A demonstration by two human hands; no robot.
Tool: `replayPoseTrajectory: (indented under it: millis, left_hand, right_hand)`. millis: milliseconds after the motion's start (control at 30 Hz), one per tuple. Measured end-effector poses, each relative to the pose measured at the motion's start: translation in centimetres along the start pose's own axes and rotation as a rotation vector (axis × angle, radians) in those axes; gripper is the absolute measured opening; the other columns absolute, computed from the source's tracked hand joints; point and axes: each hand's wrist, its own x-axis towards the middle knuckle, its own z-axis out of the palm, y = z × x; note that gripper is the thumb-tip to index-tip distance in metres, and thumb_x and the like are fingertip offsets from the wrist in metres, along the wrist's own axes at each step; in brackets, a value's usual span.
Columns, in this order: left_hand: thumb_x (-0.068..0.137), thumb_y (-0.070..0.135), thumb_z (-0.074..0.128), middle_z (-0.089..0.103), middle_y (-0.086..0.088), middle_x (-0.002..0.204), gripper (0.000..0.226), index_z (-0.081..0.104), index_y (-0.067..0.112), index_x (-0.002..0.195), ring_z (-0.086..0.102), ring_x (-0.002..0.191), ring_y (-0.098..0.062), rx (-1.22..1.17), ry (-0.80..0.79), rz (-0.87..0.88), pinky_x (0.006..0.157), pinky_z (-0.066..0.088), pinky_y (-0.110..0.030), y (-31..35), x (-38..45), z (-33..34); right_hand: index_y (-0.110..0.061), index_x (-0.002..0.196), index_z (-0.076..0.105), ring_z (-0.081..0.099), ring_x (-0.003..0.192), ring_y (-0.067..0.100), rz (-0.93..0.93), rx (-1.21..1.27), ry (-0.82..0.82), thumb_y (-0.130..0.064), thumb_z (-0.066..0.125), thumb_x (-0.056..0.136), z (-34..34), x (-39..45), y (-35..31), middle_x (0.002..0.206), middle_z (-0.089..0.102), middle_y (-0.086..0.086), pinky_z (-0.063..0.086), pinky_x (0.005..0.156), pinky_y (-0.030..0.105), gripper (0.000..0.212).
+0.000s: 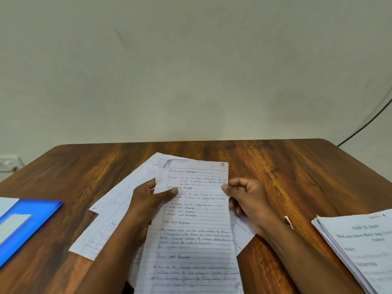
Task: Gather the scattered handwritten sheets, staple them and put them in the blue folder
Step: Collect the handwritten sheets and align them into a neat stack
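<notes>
A lined handwritten sheet [195,225] is held up above the wooden table [286,166], its top edge pointing away from me. My left hand [148,198] grips its left edge, thumb lying on the page. My right hand [246,196] pinches its right edge with the fingers curled. More handwritten sheets [118,211] lie fanned out on the table under and to the left of my hands, and another sheet's corner [241,234] shows below my right hand. The blue folder [25,225] lies at the left edge. No stapler is in view.
A stack of printed pages [360,247] sits at the table's right edge. A dark cable [367,122] runs down the wall at the back right. A wall socket [8,162] is at the far left.
</notes>
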Motion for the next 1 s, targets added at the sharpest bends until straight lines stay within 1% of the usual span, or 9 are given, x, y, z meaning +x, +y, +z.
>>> replayPoseTrajectory:
  millis: [33,100,200,300,467,567,733,900,1000]
  left_hand:
    - [0.091,0.008,0.078,0.082,-0.002,0.104,0.026,0.073,0.013,0.116,0.081,0.09,-0.026,0.042,-0.001,0.005,0.066,0.065,-0.033,0.0,0.0,-0.1]
    - [0.092,0.008,0.076,0.082,-0.005,0.105,0.022,0.074,0.01,0.114,0.081,0.092,-0.027,0.072,0.0,-0.003,0.076,0.066,-0.04,-0.1,0.2,-0.5]
    - [0.091,0.009,0.077,0.082,-0.008,0.105,0.021,0.074,0.009,0.112,0.08,0.094,-0.03,0.118,0.018,-0.01,0.091,0.063,-0.052,-0.2,0.5,-1.2]
    - [0.091,0.008,0.078,0.082,-0.008,0.102,0.018,0.076,0.01,0.109,0.081,0.09,-0.029,0.146,0.029,-0.002,0.088,0.063,-0.05,-0.6,0.7,-1.4]
    - [0.091,0.011,0.079,0.082,-0.007,0.104,0.022,0.075,0.01,0.112,0.08,0.093,-0.032,0.16,0.03,0.007,0.091,0.062,-0.055,-1.3,1.3,-1.6]
    - [0.09,0.012,0.08,0.082,-0.008,0.104,0.023,0.075,0.01,0.113,0.08,0.094,-0.034,0.173,0.022,0.012,0.093,0.061,-0.058,-1.5,1.6,-1.7]
    - [0.09,0.01,0.079,0.083,-0.004,0.099,0.019,0.076,0.011,0.109,0.081,0.086,-0.027,0.204,0.029,0.04,0.086,0.063,-0.049,-1.7,1.6,-1.5]
    - [0.09,0.01,0.079,0.083,-0.003,0.097,0.017,0.076,0.013,0.107,0.081,0.085,-0.026,0.205,0.029,0.035,0.083,0.063,-0.046,-1.6,1.5,-1.4]
    - [0.09,0.009,0.079,0.083,-0.002,0.096,0.016,0.076,0.012,0.106,0.081,0.086,-0.026,0.203,0.028,0.037,0.08,0.063,-0.043,-1.5,1.5,-1.3]
  right_hand:
    - [0.001,0.094,0.075,0.054,0.041,0.017,0.009,-0.004,-0.014,-0.003,0.076,0.091,-0.1,0.0,-0.1,0.067,0.072,0.018,0.034,0.034,0.021,0.005]
    - [-0.003,0.093,0.078,0.052,0.046,0.024,0.023,-0.047,-0.044,-0.007,0.074,0.094,-0.3,-0.1,-0.5,0.079,0.075,0.025,0.034,0.036,0.023,0.005]
    - [-0.007,0.1,0.077,0.06,0.054,0.018,-0.001,-0.166,-0.02,-0.007,0.068,0.098,-1.0,-0.1,-1.7,0.085,0.079,0.013,0.04,0.038,0.023,0.009]
    - [-0.015,0.096,0.077,0.066,0.057,0.01,-0.032,-0.439,0.043,-0.009,0.074,0.095,-3.2,0.3,-3.3,0.083,0.079,0.002,0.047,0.045,0.023,0.007]
    - [-0.019,0.085,0.078,0.07,0.065,0.021,0.065,-0.864,-0.03,-0.02,0.083,0.087,-6.7,0.7,-5.7,0.078,0.077,0.003,0.051,0.05,0.024,0.006]
    - [-0.014,0.087,0.077,0.067,0.062,0.018,0.158,-0.948,-0.087,-0.019,0.084,0.086,-7.4,0.6,-6.5,0.08,0.077,0.009,0.053,0.052,0.025,0.008]
    - [-0.008,0.089,0.078,0.064,0.052,0.011,0.232,-1.043,-0.191,-0.014,0.092,0.077,-6.6,0.2,-6.7,0.07,0.075,0.006,0.047,0.043,0.02,0.019]
    - [-0.009,0.093,0.076,0.075,0.079,0.026,0.261,-1.11,-0.262,-0.013,0.099,0.064,-5.7,0.0,-6.3,0.086,0.078,0.006,0.054,0.053,0.026,0.037]
    - [-0.009,0.091,0.079,0.068,0.074,0.019,0.293,-1.12,-0.32,-0.015,0.097,0.068,-5.9,0.1,-6.3,0.089,0.079,0.006,0.05,0.053,0.025,0.03]
